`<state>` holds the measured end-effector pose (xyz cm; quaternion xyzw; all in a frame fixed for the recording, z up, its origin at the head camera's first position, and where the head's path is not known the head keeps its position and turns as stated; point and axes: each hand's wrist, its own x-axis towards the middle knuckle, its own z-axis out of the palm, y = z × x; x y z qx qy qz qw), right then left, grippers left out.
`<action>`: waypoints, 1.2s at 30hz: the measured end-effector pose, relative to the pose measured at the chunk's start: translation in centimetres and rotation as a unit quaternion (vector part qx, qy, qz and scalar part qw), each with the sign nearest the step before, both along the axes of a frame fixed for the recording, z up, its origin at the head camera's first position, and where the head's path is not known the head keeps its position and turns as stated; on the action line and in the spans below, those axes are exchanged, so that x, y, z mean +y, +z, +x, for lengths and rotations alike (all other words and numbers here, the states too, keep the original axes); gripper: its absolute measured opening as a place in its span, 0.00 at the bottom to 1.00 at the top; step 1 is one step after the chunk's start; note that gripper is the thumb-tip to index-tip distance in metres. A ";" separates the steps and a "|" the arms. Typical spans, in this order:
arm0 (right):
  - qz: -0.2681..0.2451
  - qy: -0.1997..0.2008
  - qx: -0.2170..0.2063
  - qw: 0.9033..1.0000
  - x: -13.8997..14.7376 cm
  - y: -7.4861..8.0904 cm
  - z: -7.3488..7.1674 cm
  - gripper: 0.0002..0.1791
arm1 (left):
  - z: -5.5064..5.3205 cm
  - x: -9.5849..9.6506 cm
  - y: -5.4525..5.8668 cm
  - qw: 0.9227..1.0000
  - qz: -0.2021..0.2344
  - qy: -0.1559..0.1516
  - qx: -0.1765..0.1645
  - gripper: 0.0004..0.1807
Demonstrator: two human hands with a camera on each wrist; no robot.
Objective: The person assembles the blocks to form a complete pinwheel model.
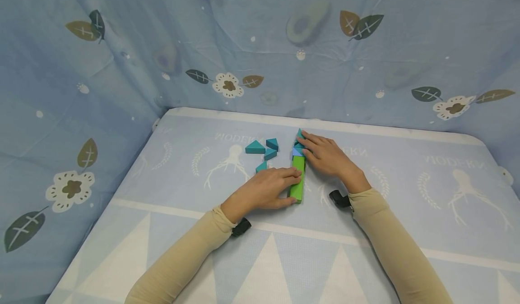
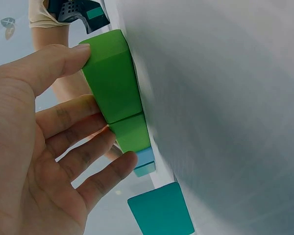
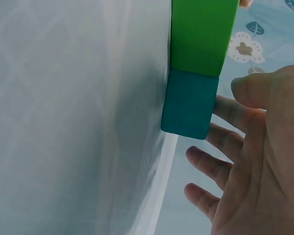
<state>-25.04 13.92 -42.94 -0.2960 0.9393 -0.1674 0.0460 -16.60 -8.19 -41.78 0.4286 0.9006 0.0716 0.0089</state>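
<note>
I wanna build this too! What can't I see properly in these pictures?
Head view: left hand hides part of the green blocks.
Head view: right hand hides part of the far teal blocks.
Left wrist view: bottom edge cuts a loose teal block.
Right wrist view: top edge cuts a green block.

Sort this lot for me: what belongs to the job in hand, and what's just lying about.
In the job:
green blocks, with the left hand on them
light blue block and teal end pieces, with the right hand at them

Lying about, perhaps spares:
loose teal blocks left of the row
</note>
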 end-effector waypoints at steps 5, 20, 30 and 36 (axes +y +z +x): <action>-0.005 0.011 0.006 1.000 -0.1 0.0 0.0 0.27 | 0.0 0.0 0.0 1.000 0.003 -0.003 0.008 0.30; 0.003 0.028 0.014 1.000 -0.2 0.0 0.1 0.27 | 0.0 0.0 -0.1 1.000 0.001 -0.002 0.005 0.30; -0.003 0.032 0.013 0.999 -0.2 0.2 0.1 0.26 | 0.0 0.0 0.0 1.000 -0.004 -0.003 0.012 0.30; -0.001 0.030 0.005 1.000 -0.1 0.3 0.1 0.26 | 0.1 0.1 0.1 1.000 -0.013 -0.007 0.025 0.30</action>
